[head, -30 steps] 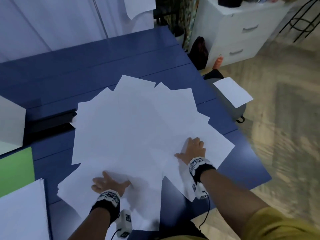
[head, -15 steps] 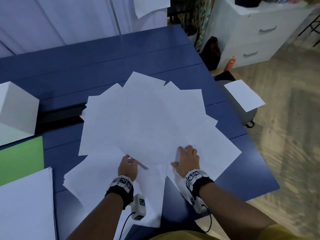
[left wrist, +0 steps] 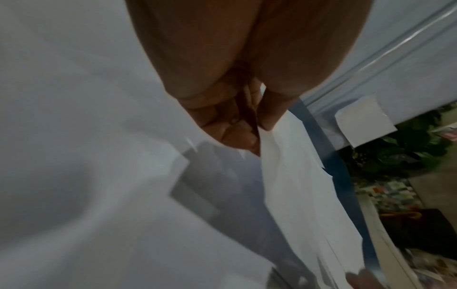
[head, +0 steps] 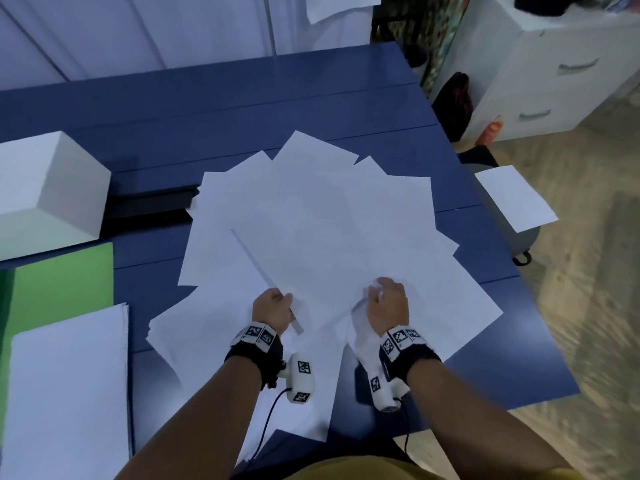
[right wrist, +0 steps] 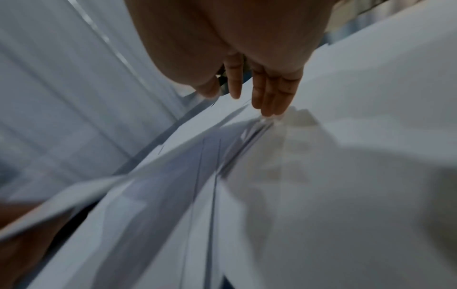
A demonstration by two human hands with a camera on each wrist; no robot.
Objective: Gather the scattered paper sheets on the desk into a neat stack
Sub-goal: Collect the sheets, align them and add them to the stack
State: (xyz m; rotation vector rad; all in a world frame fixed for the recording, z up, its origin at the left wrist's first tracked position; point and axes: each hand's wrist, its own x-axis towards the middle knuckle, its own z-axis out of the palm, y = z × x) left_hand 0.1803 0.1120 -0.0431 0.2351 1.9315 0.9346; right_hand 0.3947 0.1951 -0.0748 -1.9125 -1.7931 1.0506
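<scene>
— White paper sheets [head: 311, 220], fanned across the blue table [head: 207, 98]?
— Yes. Left hand [head: 272, 308] pinches their near edge; right hand [head: 386, 304] presses straight fingers [right wrist: 269, 95] beside it. White box [head: 48, 188] far left.

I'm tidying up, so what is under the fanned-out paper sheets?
The paper sheets lie on the blue desk, and their left edge overlaps a black object. Anything beneath their middle is covered.

I see a white drawer cabinet [head: 554, 74] at right on a wood-patterned floor [head: 588, 306], pale wall panels [head: 138, 29] behind.
</scene>
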